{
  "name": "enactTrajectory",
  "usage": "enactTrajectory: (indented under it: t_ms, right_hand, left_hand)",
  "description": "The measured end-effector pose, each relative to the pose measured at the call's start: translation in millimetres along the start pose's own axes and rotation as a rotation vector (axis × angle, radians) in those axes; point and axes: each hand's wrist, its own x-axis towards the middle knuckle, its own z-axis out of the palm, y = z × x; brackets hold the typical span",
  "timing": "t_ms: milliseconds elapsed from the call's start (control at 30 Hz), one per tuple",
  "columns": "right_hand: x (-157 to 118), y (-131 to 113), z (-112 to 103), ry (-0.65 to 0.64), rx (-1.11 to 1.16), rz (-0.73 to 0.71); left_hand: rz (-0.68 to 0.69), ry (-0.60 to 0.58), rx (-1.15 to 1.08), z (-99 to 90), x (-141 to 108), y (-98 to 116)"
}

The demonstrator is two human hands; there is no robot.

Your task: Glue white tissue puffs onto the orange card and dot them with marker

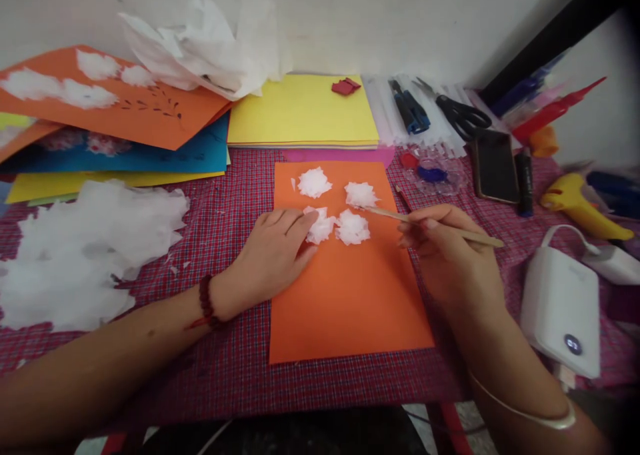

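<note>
An orange sheet (350, 302) lies on the checked cloth with white ruffled paper clusters on its upper half. My left hand (277, 252) rests on the sheet's left edge, fingers spread, fingertips touching the lower left cluster (320, 226). In my right hand (450, 255) is a thin wooden stick (390, 214), pinched between thumb and fingers. Its tip meets the lower edge of the upper right cluster (361, 194). Two more clusters, the upper left (315, 182) and the lower right (353, 227), sit beside them.
White cut paper (90, 255) is heaped at left, below decorated orange cards (165, 122). Behind are yellow sheets (300, 112). To the right lie a cutter (410, 108), scissors (457, 112), a phone (495, 166), a marker (525, 182), a yellow glue gun (580, 202) and a white power bank (563, 302).
</note>
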Motion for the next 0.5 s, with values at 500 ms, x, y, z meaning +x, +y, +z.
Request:
enactTrajectory:
  t_ms: [500]
  right_hand:
    - [22.5,16.4,1.4,0.042,0.027,-0.021]
  left_hand:
    - [0.098,-0.121,-0.096,10.1,7.5,-3.9]
